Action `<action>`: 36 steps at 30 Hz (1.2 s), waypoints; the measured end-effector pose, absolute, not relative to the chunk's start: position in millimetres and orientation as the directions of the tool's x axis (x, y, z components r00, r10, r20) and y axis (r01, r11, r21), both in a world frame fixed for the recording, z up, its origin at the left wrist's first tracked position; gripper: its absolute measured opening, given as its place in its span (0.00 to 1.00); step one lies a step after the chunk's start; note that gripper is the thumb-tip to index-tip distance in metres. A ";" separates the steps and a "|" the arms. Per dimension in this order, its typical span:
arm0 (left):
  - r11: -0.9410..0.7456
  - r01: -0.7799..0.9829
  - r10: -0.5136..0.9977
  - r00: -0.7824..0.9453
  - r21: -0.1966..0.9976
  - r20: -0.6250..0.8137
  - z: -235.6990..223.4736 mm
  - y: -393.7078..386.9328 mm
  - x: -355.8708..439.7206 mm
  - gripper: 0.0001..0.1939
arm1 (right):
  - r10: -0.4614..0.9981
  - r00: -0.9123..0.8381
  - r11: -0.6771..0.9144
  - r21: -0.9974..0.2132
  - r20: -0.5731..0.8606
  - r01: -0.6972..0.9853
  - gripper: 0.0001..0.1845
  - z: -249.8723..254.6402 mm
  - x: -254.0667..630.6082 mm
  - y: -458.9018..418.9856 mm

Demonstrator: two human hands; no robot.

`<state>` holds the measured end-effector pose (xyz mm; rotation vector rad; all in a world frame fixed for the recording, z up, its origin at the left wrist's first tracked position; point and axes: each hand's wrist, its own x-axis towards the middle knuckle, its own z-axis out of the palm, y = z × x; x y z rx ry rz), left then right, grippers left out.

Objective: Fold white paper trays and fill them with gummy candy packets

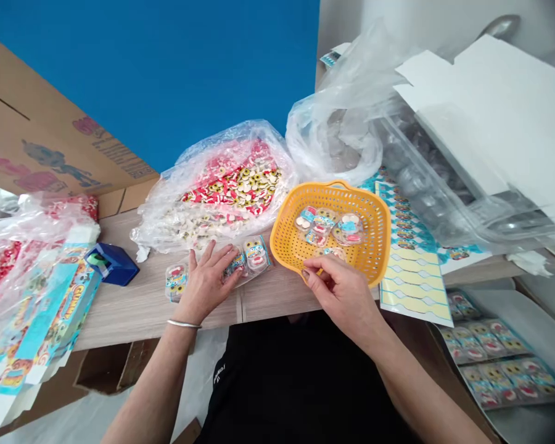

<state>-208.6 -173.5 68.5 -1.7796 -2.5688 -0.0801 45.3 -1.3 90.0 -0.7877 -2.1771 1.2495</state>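
Observation:
My left hand (208, 277) lies with fingers spread over a row of small clear plastic candy packs (256, 254). Faces made of gummy pieces and blue printed paper labels show through the lids. Another pack (176, 280) of that row sticks out left of my wrist. At the front rim of a yellow plastic basket (284, 237), my right hand (345, 296) is closed, thumb and index pinched together. Whether they grip the rim or something small is hidden. Several loose candy packs (349, 229) lie inside the basket.
Behind my left hand is an open plastic bag (231, 191) of gummy pieces. A blue tape dispenser (115, 264) and printed box sleeves (60, 308) are at left. Label sheets (414, 280) and a bin of clear plastic shells (425, 166) lie right; filled packs (490, 342) sit lower right.

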 end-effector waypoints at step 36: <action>0.332 0.943 0.938 -0.331 -0.003 -0.103 76.0 -152.1 -221.2 0.35 | 0.650 -0.743 0.389 -0.910 0.160 0.145 0.07 84.5 53.2 5.5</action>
